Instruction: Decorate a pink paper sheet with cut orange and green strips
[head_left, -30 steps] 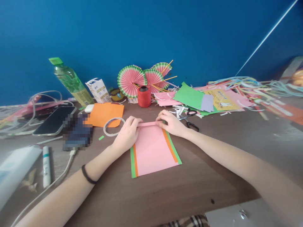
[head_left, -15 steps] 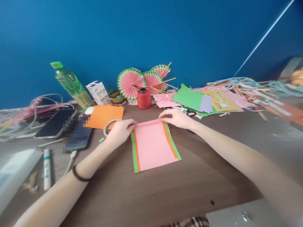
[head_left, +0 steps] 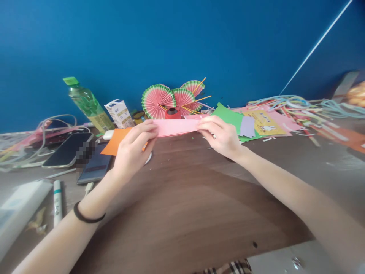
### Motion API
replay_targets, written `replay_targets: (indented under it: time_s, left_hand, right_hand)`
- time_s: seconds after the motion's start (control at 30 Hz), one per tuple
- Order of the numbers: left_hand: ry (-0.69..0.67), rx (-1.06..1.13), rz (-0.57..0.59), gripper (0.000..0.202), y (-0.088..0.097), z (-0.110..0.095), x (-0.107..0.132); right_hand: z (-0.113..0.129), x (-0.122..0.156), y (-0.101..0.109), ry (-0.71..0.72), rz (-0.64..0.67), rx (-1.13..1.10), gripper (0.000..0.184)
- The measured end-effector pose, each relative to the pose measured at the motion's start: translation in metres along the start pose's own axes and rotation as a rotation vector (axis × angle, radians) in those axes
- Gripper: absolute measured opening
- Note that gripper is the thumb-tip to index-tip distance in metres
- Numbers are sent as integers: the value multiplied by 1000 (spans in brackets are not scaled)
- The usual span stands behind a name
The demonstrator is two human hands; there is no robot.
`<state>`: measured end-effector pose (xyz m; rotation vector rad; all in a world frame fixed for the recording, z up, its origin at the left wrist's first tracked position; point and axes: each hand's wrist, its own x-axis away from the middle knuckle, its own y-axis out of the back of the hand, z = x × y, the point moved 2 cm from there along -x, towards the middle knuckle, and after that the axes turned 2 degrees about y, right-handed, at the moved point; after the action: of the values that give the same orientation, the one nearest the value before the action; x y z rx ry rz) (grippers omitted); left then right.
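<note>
Both my hands hold a pink paper sheet (head_left: 175,127) lifted off the brown table (head_left: 185,205), seen nearly edge-on. My left hand (head_left: 132,150) pinches its left end and my right hand (head_left: 222,135) pinches its right end. Behind the sheet stand a red thread spool (head_left: 172,112) and several watermelon-patterned paper fans (head_left: 159,99). An orange sheet (head_left: 115,140) lies under and behind my left hand.
A green bottle (head_left: 87,104), a small carton (head_left: 119,113), two phones (head_left: 67,150) with cables and a glue stick (head_left: 57,201) lie at the left. Green, yellow and pink papers (head_left: 256,121) and paper strips (head_left: 302,104) crowd the right back. A blue wall rises behind.
The pink sheet with orange and green edges lay flat while my hands creased its far edge; now both hands have lifted it off the table and turned it nearly edge-on.
</note>
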<state>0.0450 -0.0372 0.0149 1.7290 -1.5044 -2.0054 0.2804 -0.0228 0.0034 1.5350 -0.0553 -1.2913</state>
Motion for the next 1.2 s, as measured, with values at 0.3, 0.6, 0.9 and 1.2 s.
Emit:
replay_targets:
  time_s: [0.3,0.6,0.9,1.2]
  left_hand:
    - [-174,-247,597,21,-10,1,6]
    - [146,53,928,13,-24,4,12]
    - [267,312,1018,19,-33,17,16]
    - [309,397,1033,21,-36,22,17]
  right_hand:
    - [-8,1,-13,174,421,-53,19]
    - [-13,7,-29,-52,783,-318,10]
    - [-27,13,-43,-207,880,-587,19]
    - [-25,15,-46,-247,849,-553,15]
